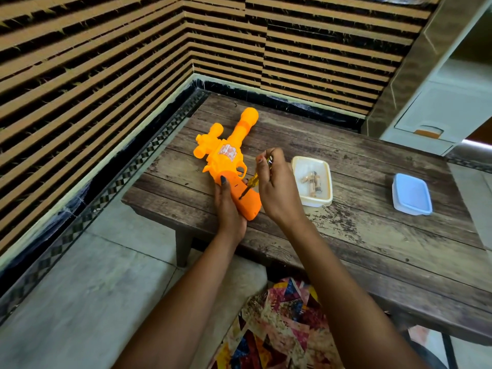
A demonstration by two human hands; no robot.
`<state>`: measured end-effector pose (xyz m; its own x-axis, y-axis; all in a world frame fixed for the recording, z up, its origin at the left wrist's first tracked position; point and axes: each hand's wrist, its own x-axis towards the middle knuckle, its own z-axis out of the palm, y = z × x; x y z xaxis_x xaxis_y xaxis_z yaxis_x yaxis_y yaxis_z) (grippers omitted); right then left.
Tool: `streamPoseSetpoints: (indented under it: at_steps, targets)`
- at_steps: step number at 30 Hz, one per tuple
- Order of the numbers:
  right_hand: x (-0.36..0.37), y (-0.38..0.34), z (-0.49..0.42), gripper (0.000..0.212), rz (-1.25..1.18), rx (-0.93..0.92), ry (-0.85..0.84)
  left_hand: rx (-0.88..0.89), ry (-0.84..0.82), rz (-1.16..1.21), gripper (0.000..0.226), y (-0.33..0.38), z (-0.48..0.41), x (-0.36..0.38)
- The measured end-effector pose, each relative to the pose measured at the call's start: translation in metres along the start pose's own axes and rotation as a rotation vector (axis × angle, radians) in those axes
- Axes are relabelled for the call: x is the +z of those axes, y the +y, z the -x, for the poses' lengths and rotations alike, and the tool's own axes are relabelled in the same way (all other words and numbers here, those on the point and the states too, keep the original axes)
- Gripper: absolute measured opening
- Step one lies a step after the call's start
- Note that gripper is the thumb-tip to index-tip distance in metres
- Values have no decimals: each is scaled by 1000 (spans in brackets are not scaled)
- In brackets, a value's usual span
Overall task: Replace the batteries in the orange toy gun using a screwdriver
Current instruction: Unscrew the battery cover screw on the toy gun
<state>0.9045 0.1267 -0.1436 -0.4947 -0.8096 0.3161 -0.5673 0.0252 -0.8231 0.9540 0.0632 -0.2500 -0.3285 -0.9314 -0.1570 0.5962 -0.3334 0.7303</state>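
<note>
A worn plank table (346,235) stands in a corner of striped walls, over a grey tiled floor. One orange gun (226,155) lies on the table's left end, barrel pointing away toward the wall and grip toward the person. It is bright orange plastic with a bulbous muzzle, a scope-like knob on its left side and a pale sticker on its body.

The left hand (229,209) grips the gun's handle from the left, with the thumb laid across the top; its other fingers are hidden under the toy. The right hand (277,190) has its fingers closed round the top of one yellow-handled screwdriver (253,180). The dark tip rests on the handle's upper face; the screw itself is too small to see.

Just right of that hand sits one cream tub (316,202) holding small cylinders (311,183), too blurred to count. One blue lid (411,194) lies well apart, further right. A patterned cloth (279,328) shows at the bottom edge, cut off.
</note>
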Motion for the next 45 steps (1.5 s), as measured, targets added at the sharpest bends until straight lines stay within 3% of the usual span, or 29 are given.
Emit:
streamPoseSetpoints:
  at_steps: [6, 12, 19, 22, 31, 37, 42, 45]
  targets:
    - [-21, 1, -8, 18, 130, 51, -164, -8, 60, -22, 51, -2, -2, 0]
    - [-28, -15, -18, 2, 202, 36, -263, -35, 97, -5, 48, -2, -4, 1]
    - [-32, -1, -10, 23, 171, 28, -94, -16, 72, 5, 49, -4, -5, 0]
    - [-31, -1, -8, 18, 89, 12, -57, -10, 78, -6, 49, -3, -6, -1]
    - [-17, -11, 0, 37, -84, -26, -89, 6, 42, -15, 46, -1, -2, 1]
    - [-4, -15, -1, 21, -17, -22, 44, 12, 33, -9, 44, 2, 2, 5]
    - [-6, -10, -1, 29, 44, -97, 163, 34, 46, -17, 45, 1, 2, 5]
    - [-7, -8, 2, 22, -49, -64, 198, 36, 45, -16, 47, -1, 0, 2]
